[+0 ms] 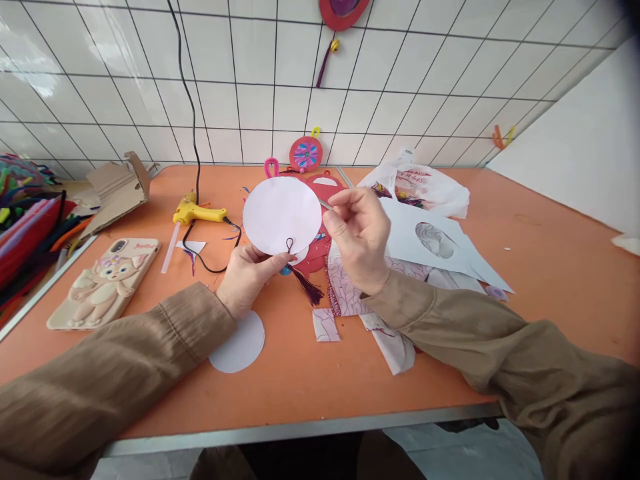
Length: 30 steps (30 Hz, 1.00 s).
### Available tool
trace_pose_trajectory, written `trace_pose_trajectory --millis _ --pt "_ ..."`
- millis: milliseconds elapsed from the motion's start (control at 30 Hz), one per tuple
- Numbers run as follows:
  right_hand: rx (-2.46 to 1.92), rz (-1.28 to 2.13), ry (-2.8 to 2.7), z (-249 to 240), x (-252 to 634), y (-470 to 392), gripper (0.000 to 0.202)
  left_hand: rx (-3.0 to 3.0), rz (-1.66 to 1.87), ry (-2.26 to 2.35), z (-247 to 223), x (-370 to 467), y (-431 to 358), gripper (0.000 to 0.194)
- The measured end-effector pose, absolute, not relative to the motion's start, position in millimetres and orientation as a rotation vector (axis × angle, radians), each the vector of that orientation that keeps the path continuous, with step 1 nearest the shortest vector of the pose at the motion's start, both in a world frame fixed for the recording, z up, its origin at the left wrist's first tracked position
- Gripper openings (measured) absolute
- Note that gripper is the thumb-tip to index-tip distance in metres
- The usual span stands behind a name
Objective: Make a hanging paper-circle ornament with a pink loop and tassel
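Observation:
My left hand [250, 273] is closed on the lower edge of a white paper disc [280, 210], thumb in front, holding it up over the table. A dark tassel [307, 287] hangs at that edge, its cord loop lying against the disc's face by my thumb. At the disc's right edge my right hand [363, 233] pinches thumb and forefinger together; a thin greyish sliver shows at the fingertips, too small to name. Behind the held disc lie red paper pieces [317, 257], partly hidden. A second white disc [240, 343] rests flat below my left wrist.
A yellow glue gun [200, 212] with a black cord, a glue stick [171, 248] and a phone [105, 283] lie left. Patterned fabric [350, 287], cut white paper [405, 233] and a plastic bag [435, 187] are right. A round ornament [306, 155] leans against the tiled wall.

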State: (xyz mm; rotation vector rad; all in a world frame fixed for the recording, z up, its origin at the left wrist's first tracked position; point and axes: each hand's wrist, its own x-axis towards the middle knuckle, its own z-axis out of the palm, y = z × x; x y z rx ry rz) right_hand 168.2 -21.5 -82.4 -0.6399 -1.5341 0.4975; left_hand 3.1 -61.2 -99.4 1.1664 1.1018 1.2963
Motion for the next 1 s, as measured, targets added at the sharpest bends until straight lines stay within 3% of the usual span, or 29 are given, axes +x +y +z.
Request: trace_pose_trajectory --millis 233,333,500,767,1000 --pt "-0.663 -0.387 -2.13 -76 170 -25 0.021 1.227 1.341 1.05 -96 6 -64 0.021" --pt "-0.672 -0.567 -2.182 -81 167 -29 0.024 1.272 1.358 1.042 -96 6 -64 0.02" --pt "-0.638 -0.473 -2.178 -81 165 -31 0.021 1.29 1.321 1.034 -98 6 -64 0.021" --pt "-0.63 -0.013 -2.222 -72 168 -35 0.014 1.293 1.298 1.042 -95 7 -64 0.027" --pt "-0.527 0.024 -2.26 -65 171 -33 0.021 1.298 1.32 1.015 -100 5 -63 0.024"
